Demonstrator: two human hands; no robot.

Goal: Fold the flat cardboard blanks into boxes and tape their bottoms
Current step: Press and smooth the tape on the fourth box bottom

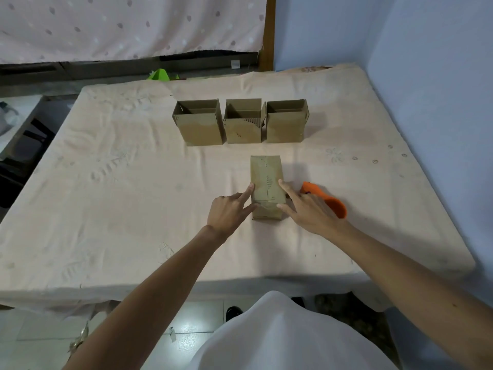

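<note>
One oblong cardboard box [266, 174] under fingers [286, 189]

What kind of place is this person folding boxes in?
Most likely a bedroom at home, not a workshop: the work surface is a cloth-covered mattress, a spotted cloth hangs behind it, and the tiled floor shows below.

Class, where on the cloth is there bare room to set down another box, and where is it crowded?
The widest bare cloth lies left of the three open boxes and the left hand. A narrower strip runs between that row and the near box. Crowded: the near box, both hands on it, tape dispenser beside the right hand.
</note>
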